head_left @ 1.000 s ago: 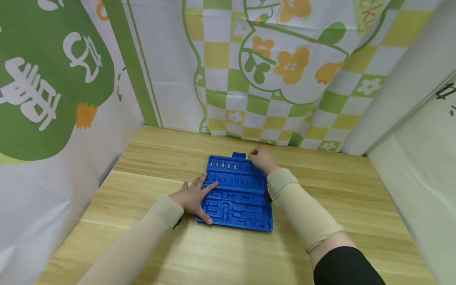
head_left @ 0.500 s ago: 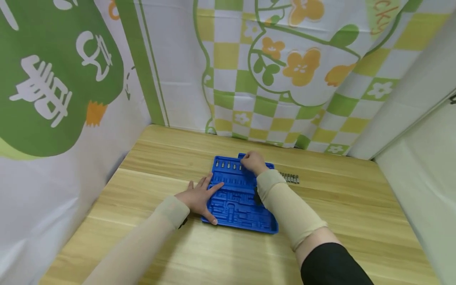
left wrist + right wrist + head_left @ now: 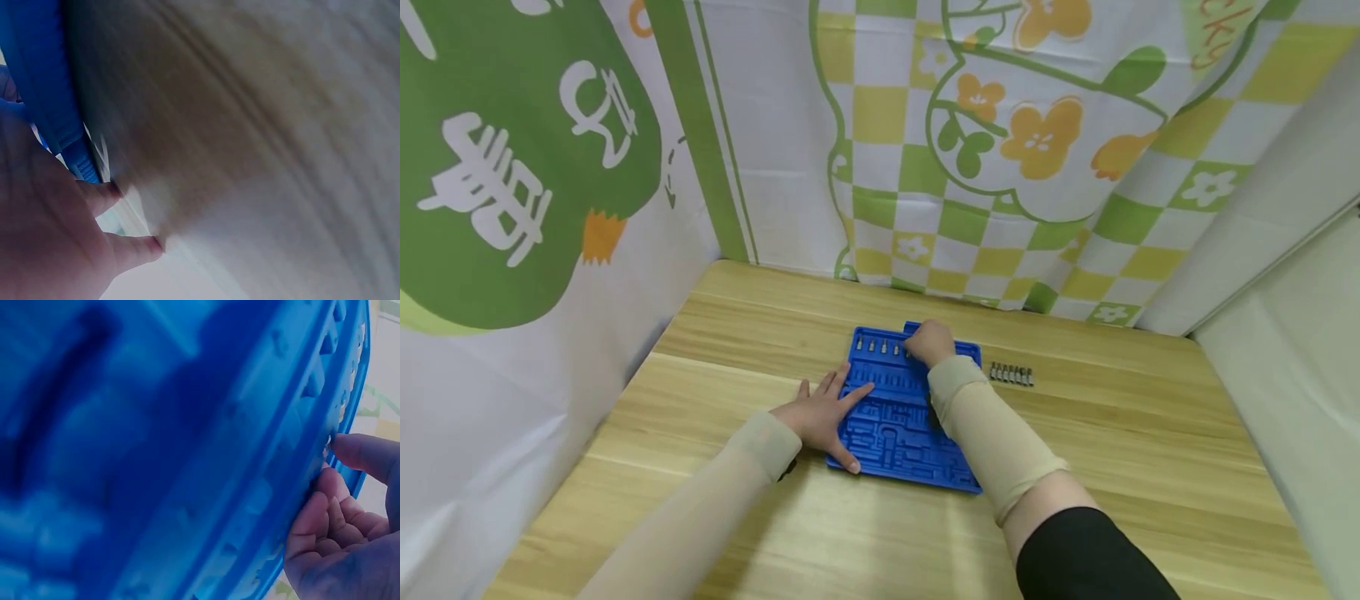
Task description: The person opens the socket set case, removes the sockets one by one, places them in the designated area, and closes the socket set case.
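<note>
A blue moulded tool case (image 3: 901, 454) lies opened flat on the table, its trays full of shaped recesses. My left hand (image 3: 820, 414) rests with spread fingers across the case's left edge; in the left wrist view two fingertips (image 3: 140, 248) touch the wood beside the blue rim. Several small metal bits (image 3: 883, 347) stand in the top row of slots, at its left part. At that row my right hand (image 3: 931, 342) pinches a small metal bit (image 3: 327, 444) between thumb and finger, mostly hidden by the fingertips. Its other fingers are curled.
To the right of the case, several metal bits (image 3: 1012, 374) lie lined up side by side on the wooden table (image 3: 1112, 433). A patterned curtain (image 3: 880, 208) hangs behind the table, and white sheeting (image 3: 1285, 317) closes the right side.
My right hand has moved left from the case's upper right corner to the slots beside the standing bits, uncovering the loose bits at right. The left hand has stayed on the case.
</note>
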`<control>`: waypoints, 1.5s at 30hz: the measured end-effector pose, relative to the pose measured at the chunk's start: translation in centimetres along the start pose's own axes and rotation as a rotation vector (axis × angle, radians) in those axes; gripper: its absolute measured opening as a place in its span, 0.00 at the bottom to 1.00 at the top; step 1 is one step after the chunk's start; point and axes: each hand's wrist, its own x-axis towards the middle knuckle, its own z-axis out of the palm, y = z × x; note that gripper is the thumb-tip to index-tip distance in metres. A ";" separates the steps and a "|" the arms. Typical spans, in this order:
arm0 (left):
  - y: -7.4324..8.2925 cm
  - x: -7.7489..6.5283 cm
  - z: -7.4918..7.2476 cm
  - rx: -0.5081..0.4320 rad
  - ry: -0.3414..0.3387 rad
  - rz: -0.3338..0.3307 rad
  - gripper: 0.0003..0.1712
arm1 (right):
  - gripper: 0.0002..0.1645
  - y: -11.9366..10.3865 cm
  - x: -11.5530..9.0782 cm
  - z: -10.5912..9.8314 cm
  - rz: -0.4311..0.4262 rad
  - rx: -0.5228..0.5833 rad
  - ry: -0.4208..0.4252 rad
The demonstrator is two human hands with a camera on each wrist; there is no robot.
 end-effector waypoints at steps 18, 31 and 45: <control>-0.1 0.0 0.0 -0.016 0.006 0.000 0.78 | 0.08 0.3 -1.1 1.0 0.134 0.477 0.138; 0.4 -0.5 -0.1 -0.038 0.021 0.016 0.77 | 0.15 6.7 -1.1 -3.8 0.074 0.782 0.147; 0.6 -0.6 -0.3 -0.055 0.011 0.012 0.77 | 0.22 14.5 -2.7 -9.4 0.067 0.654 0.012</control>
